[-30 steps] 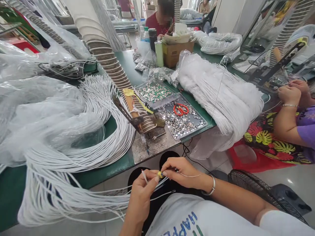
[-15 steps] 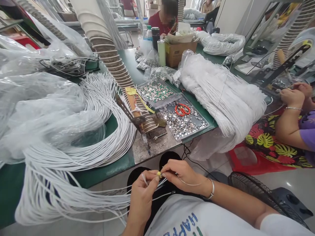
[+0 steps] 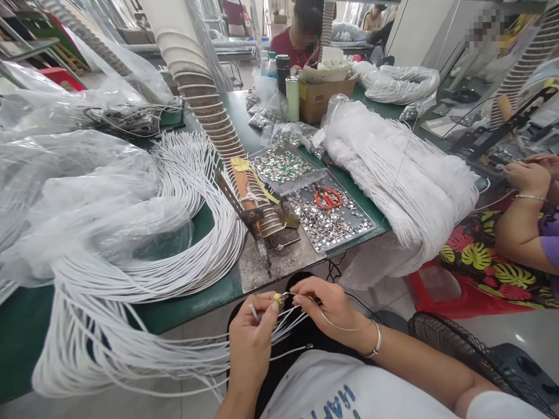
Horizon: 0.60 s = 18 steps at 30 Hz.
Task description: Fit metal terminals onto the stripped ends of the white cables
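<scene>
White cable end point(image 3: 262, 317) pinched in left hand point(image 3: 251, 343), right hand point(image 3: 329, 305) apparently fitting a small connector point(image 3: 283, 297); next: steady alignment.

Worker's hands below the edge of a green table point(image 3: 183, 314). The left hand point(image 3: 251, 340) pinches a small yellow piece point(image 3: 276, 298) between thumb and fingertip, with several white cables point(image 3: 174, 355) passing through its grasp. The right hand point(image 3: 329, 305), a bracelet at its wrist, meets the left at the yellow piece and holds one thin cable that loops back beneath it. The cables fan left into a large coiled bundle point(image 3: 192, 233) lying on the table beside clear plastic bags point(image 3: 78, 198). Further back: a tray point(image 3: 345, 230) of small metal parts, red scissors point(image 3: 328, 198) lying in it, and a second white bundle point(image 3: 406, 174). At right, another person's hands point(image 3: 530, 174).
</scene>
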Motion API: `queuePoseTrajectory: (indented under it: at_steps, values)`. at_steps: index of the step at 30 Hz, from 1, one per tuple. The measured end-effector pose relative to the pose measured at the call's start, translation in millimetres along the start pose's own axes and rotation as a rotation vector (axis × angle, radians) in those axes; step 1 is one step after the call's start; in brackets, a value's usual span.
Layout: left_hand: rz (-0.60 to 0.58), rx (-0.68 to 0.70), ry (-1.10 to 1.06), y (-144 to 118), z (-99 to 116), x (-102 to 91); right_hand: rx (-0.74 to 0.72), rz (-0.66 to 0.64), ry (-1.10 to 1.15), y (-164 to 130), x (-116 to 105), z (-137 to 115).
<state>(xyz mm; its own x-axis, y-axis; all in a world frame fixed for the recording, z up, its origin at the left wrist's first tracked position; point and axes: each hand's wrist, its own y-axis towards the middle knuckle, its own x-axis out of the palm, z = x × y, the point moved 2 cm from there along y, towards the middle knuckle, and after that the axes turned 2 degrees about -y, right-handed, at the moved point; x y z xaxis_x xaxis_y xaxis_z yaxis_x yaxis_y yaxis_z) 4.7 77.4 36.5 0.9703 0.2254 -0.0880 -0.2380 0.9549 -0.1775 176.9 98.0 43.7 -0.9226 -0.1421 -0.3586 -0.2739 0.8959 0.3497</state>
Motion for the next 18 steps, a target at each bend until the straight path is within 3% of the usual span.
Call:
queuePoseTrajectory:
  at_steps: [4, 18]
  values:
    - [0.025, 0.024, -0.027, 4.0, -4.4, 1.2, -0.100, 0.086, 0.027, 6.8, 6.5, -4.4]
    - [0.115, 0.109, -0.179, 19.9, -8.6, 6.2, -0.163, 0.190, -0.004, 28.3, 20.1, -4.5]
